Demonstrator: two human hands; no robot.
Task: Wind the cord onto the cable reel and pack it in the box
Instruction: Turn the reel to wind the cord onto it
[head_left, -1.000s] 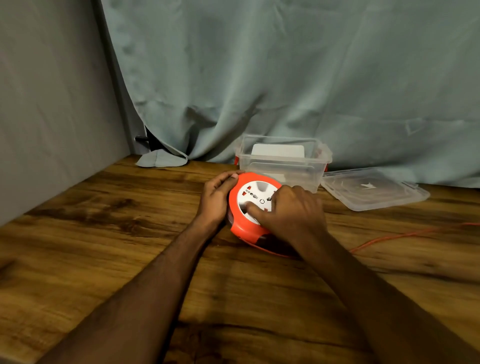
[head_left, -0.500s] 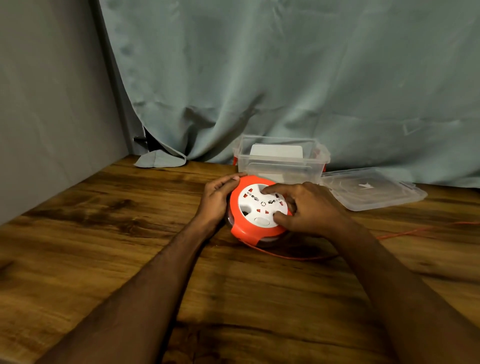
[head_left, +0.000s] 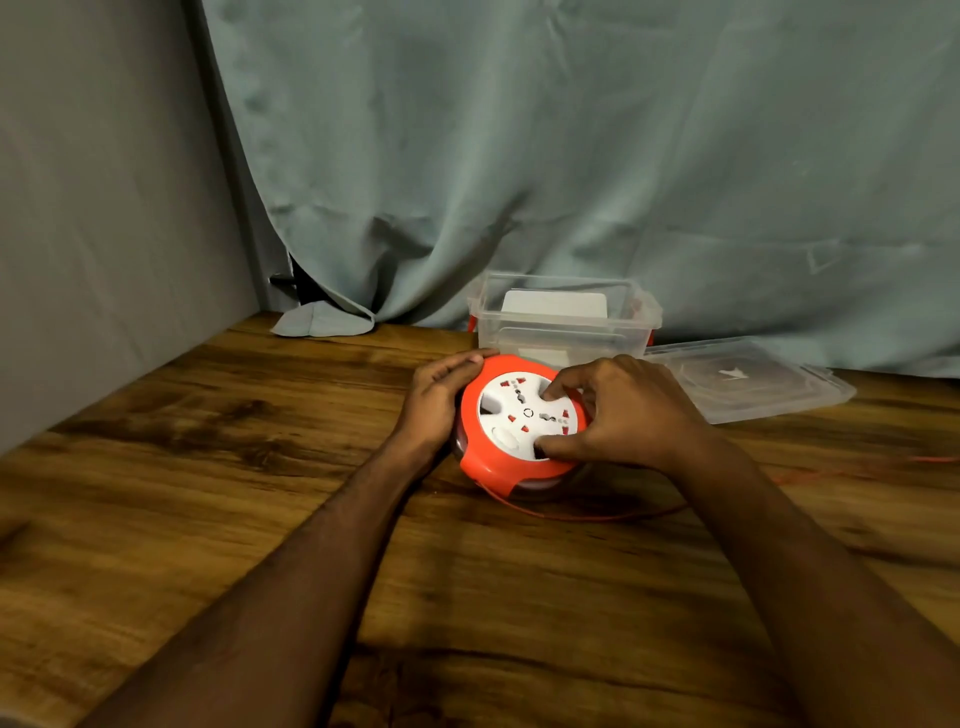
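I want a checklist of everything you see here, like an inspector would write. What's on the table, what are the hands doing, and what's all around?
Surface: wooden table, dark grain, no spills seen.
Job's things: orange cable reel lying flat, white socket face up; clear box behind it, open, with something white inside; lid lying flat to the right of the box.
Clutter: nothing seen.
Hands: left hand pressed against the reel's left rim; right hand with fingertips on the white face.
Cables: orange cord leaves the reel's front and trails right across the table, not fully wound.
Surroundings: grey-green curtain behind, its corner resting on the table; grey wall on the left.
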